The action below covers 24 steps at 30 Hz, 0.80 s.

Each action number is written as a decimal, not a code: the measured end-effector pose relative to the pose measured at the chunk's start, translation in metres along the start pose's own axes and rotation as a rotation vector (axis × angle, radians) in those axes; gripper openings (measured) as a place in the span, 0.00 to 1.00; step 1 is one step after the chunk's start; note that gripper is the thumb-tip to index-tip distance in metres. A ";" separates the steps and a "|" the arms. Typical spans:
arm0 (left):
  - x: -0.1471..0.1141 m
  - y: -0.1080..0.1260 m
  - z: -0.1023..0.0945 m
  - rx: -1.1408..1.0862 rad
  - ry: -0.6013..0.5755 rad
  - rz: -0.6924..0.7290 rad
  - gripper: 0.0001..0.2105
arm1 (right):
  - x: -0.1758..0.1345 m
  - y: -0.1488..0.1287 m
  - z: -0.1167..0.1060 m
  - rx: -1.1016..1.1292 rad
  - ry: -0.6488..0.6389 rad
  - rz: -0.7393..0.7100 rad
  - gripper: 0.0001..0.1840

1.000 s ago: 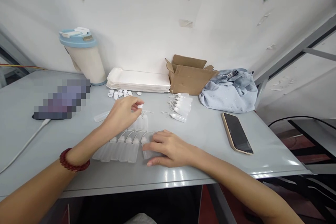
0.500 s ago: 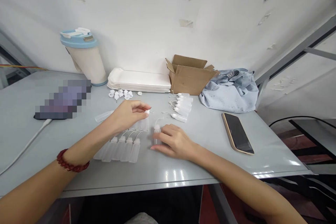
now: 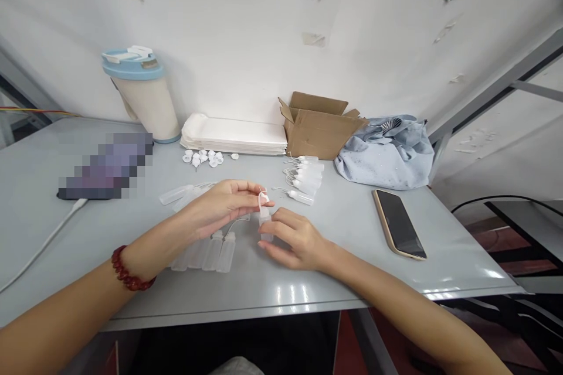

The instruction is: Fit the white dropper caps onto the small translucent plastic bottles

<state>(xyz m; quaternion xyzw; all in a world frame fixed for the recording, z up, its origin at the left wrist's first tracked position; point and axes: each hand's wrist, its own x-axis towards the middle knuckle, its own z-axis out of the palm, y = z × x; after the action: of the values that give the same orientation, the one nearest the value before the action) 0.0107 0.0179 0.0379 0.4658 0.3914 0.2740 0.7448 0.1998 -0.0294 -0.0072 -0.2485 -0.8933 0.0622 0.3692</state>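
Note:
Upright over the table, a small translucent squeeze bottle (image 3: 265, 224) is gripped by the fingers of my right hand (image 3: 297, 240). A thin pale strap rises from its neck. My left hand (image 3: 229, 205) pinches a small white cap (image 3: 264, 197) at the top of that strap, just above the bottle's neck. Whether cap and neck touch I cannot tell. Several similar bottles without caps (image 3: 225, 253) lie in a row under and in front of my left wrist. To the right, several capped bottles (image 3: 308, 176) lie in a column.
Loose white caps (image 3: 203, 157) lie before a stack of white paper sleeves (image 3: 237, 133). Behind are a cardboard box (image 3: 323, 132), a bluish cloth (image 3: 387, 152) and a tumbler (image 3: 143, 96). A phone (image 3: 399, 224) lies right; a blurred device (image 3: 108, 167) with a cable lies left.
My left hand has moved right with the white cap, from beside the bottle to above its neck. My right hand still holds the bottle in nearly the same place.

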 end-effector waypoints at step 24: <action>-0.004 0.002 0.002 0.228 -0.034 0.125 0.07 | 0.001 0.001 -0.005 0.164 0.024 0.141 0.05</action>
<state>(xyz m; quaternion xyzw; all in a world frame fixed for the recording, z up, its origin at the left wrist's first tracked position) 0.0098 0.0142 0.0412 0.5755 0.3776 0.2655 0.6751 0.2024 -0.0285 -0.0030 -0.2804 -0.8611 0.1577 0.3937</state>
